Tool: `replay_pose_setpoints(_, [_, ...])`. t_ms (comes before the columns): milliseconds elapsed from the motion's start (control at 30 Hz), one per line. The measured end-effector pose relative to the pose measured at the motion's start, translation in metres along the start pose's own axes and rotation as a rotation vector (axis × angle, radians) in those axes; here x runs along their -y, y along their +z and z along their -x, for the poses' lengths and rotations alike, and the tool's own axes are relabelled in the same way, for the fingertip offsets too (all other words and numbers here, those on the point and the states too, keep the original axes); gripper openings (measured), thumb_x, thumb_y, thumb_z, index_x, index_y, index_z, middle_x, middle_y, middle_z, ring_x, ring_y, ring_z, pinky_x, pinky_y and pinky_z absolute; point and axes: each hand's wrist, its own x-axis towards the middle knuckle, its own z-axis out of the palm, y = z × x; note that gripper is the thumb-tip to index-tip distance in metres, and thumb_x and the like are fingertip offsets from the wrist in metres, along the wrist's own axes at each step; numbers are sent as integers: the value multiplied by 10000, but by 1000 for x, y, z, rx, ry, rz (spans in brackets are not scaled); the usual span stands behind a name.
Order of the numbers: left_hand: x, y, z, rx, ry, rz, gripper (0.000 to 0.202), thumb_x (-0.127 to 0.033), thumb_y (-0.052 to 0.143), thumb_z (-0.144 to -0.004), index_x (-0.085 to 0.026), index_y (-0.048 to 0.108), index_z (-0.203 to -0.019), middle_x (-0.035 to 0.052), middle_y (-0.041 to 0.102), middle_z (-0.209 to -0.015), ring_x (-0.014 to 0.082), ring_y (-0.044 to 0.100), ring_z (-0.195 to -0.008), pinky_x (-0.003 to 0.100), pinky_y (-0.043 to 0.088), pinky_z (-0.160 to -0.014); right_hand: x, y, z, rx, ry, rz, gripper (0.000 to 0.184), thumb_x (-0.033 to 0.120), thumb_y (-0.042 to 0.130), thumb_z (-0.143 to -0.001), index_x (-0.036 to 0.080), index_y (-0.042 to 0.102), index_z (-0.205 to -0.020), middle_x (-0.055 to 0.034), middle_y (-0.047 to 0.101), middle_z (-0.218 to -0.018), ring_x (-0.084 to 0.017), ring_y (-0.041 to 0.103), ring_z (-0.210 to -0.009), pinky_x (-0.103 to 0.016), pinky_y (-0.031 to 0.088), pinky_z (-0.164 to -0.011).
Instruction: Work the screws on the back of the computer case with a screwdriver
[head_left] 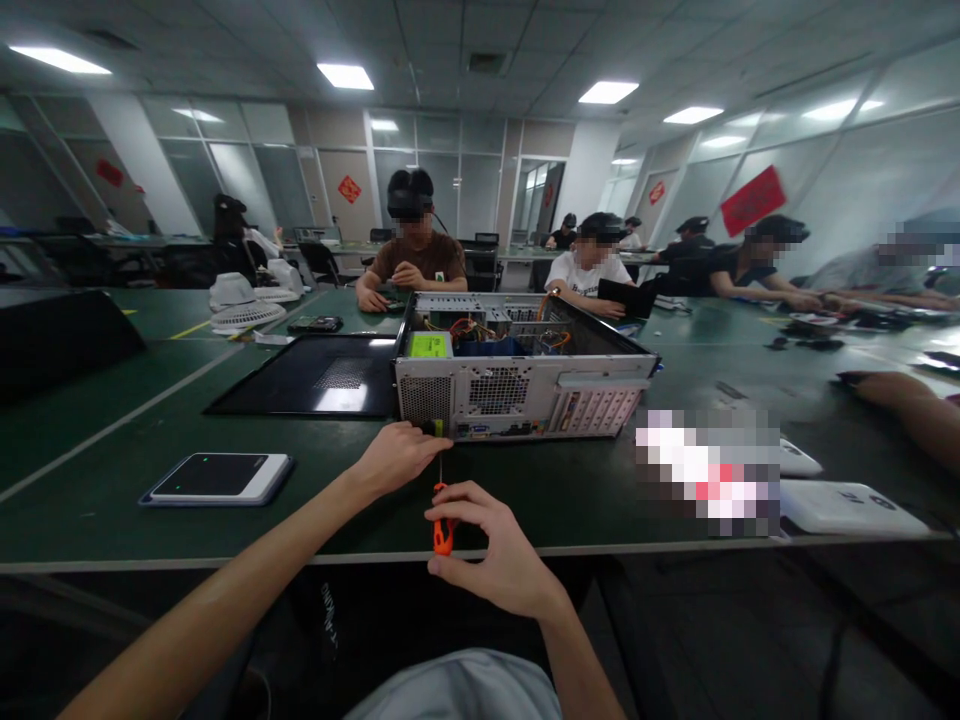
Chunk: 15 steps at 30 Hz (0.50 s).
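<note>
Your right hand point(495, 550) holds the slim-shafted orange screwdriver point(443, 537) near the table's point(592, 500) front edge. Your left hand point(396, 456) meets the perforated metal case point(541, 395); its grip I cannot tell.

Flat device point(214, 477) on green table point(97, 480), white fan point(244, 318) farther back, ceiling lights point(609, 92) overhead.

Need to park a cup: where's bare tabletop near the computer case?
Bare green tabletop: between the right hand and pixelated patch, this side of the silver metal computer case, and between the left hand and rectangular white-and-black device. Crowded: around the orange-handled screwdriver, by both hands.
</note>
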Motion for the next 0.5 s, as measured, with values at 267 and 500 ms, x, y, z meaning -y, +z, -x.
replay_pose_setpoints(267, [2, 10, -4, -44, 0, -94, 485, -148, 549, -989, -199, 552, -1472, 55, 768, -772, 205, 726, -659, 295, 529, -662, 1, -5, 1, -1, -3, 74, 411, 165, 812, -756, 231, 738, -1154, -83, 661, -1258, -218, 667, -1156, -332, 531, -989])
replay_pose_setpoints(500, [-3, 11, -8, 16, -92, -117, 593, -158, 512, -1010, -224, 379, -1585, 80, 797, -994, 205, 763, -783, 258, 544, -664, 2, -9, 1, -33, -11, 83, 321, 104, 776, -744, 207, 706, -1040, -90, 682, -1229, -221, 658, -1177, -329, 516, -986])
